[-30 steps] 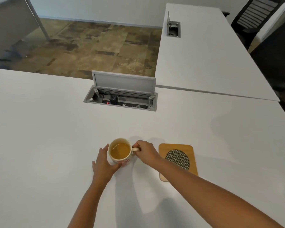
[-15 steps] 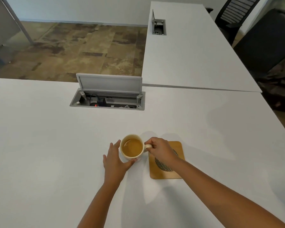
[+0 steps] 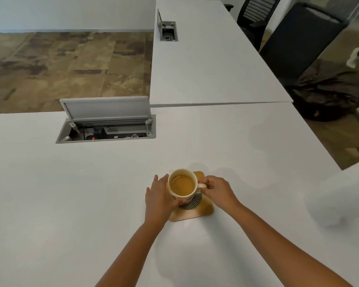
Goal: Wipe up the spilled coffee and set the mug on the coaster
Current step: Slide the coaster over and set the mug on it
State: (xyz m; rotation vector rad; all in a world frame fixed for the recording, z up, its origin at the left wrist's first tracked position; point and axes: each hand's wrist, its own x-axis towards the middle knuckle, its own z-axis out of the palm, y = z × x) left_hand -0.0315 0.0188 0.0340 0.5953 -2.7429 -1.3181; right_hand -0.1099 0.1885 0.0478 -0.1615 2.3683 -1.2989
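Both bare forearms reach forward from lower edge, converging toward centre. Left hand [image 3: 157, 196] palm turned inward, fingers straight and together, pointing away from body, thumb curled low round near side of mug [image 3: 182, 185]; palm lies against its left wall. Right hand [image 3: 218, 190] knuckles up, fingers curled, pinching mug handle between thumb and forefinger. Right wrist bent slightly inward. Both hands level, close together, mug between them.
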